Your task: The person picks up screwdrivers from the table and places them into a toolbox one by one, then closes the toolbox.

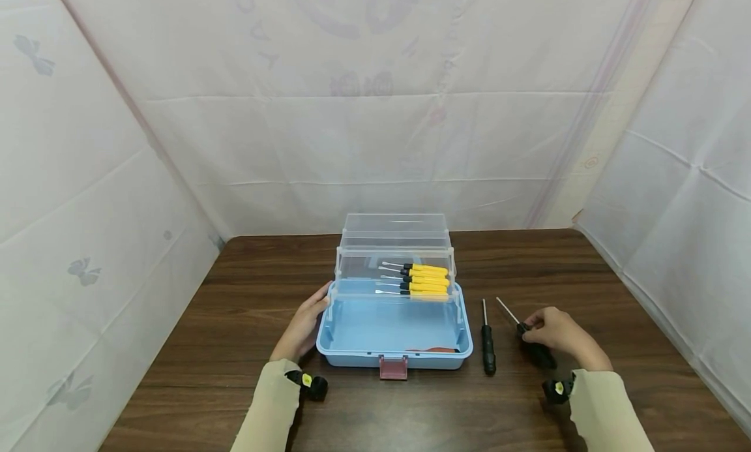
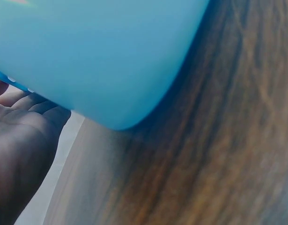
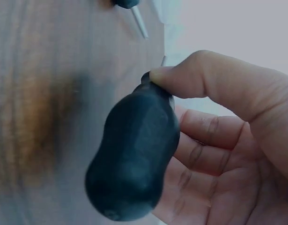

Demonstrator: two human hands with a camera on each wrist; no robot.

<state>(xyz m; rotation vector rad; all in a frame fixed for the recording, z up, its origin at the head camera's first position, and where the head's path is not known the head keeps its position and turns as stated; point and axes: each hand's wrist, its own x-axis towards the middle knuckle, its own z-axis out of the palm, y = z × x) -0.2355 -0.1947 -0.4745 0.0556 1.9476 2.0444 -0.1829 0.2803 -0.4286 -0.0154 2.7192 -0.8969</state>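
Lower right: right hand [image 1: 557, 334] grips black screwdriver [image 1: 530, 344]; second black screwdriver [image 1: 488, 347] lies beside. Centre: open blue toolbox [image 1: 394, 331], yellow screwdrivers [image 1: 419, 281] in upper tray. Left hand [image 1: 305, 327], fingers straight, against toolbox side.

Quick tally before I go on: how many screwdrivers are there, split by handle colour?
Yellow-handled screwdrivers: 4, lying in the clear tray of the blue toolbox.
Black-handled screwdrivers: 2, one lying on the table, one gripped by the right hand.
Total: 6.
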